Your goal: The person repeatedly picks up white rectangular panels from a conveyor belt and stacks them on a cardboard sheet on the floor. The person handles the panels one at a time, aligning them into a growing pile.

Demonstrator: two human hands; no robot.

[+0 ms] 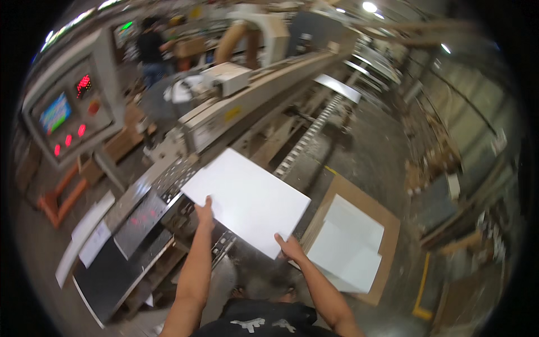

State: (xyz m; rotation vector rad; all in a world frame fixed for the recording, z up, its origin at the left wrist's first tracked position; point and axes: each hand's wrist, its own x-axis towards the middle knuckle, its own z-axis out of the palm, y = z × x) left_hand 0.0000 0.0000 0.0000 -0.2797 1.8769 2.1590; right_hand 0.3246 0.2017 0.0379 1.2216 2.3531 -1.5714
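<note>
A white rectangular panel (250, 199) is held out in front of me, its far left corner over the perforated metal bed of a long machine. My left hand (204, 211) grips its near left edge, thumb on top and the other fingers hidden beneath. At the near right corner my right hand (288, 247) closes on the edge in the same way, thumb uppermost. To the right of that hand lies a stack of white panels (351, 241) on a brown board (387, 236), the top ones lying slightly askew.
The machine's long beam (264, 92) and a chain conveyor (309, 135) run away to the far right, with another white panel (338, 88) farther along. A control cabinet (73, 101) with lit buttons stands left. An orange pallet jack (59, 199) is below it. A person (150, 53) stands beyond.
</note>
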